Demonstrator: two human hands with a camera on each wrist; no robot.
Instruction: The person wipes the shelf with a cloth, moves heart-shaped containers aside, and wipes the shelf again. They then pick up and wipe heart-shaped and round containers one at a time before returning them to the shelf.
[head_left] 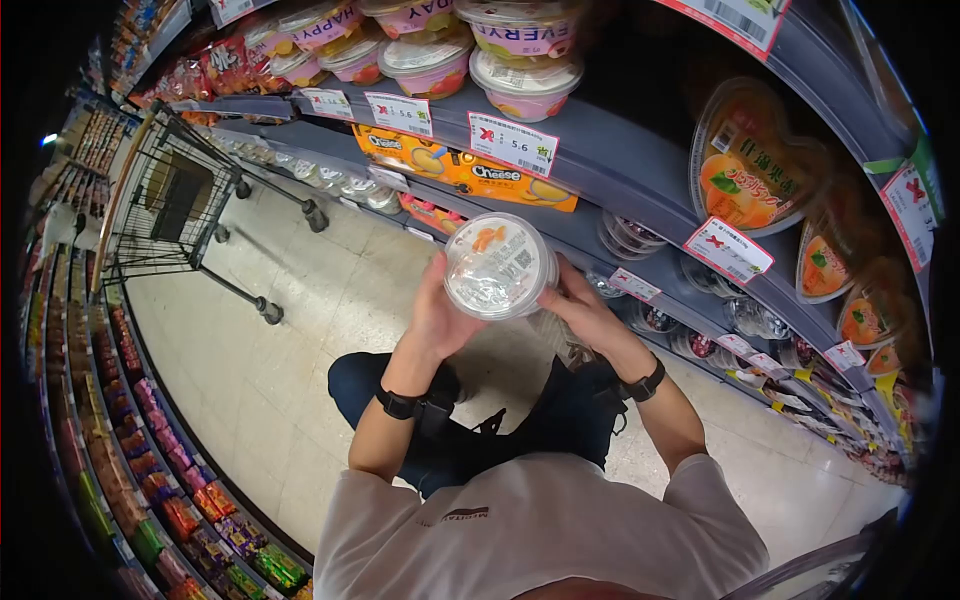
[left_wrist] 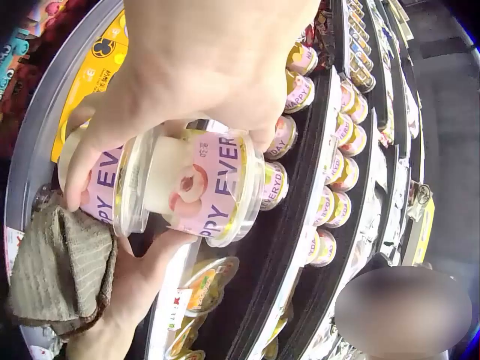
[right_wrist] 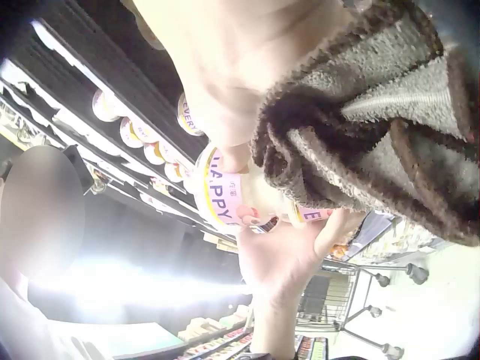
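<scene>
Two pink-labelled fruit cups with clear lids are held one on the other in front of the body; the upper cup (head_left: 500, 265) shows its lid in the head view. My left hand (head_left: 440, 310) grips them from the left side, and my right hand (head_left: 585, 310) from the right. In the left wrist view the left hand (left_wrist: 202, 82) spans both cups, one cup (left_wrist: 214, 184) beside the other cup (left_wrist: 109, 187). A grey-brown cloth (left_wrist: 64, 270) hangs at the right hand, and the same cloth (right_wrist: 375, 112) fills much of the right wrist view.
Shelves with stacked fruit cups (head_left: 425, 65), orange Cheese boxes (head_left: 460, 170) and heart-shaped packs (head_left: 755, 160) run along the front and right. A shopping cart (head_left: 180, 200) stands on the floor at the left. Snack shelves (head_left: 150, 450) line the far left.
</scene>
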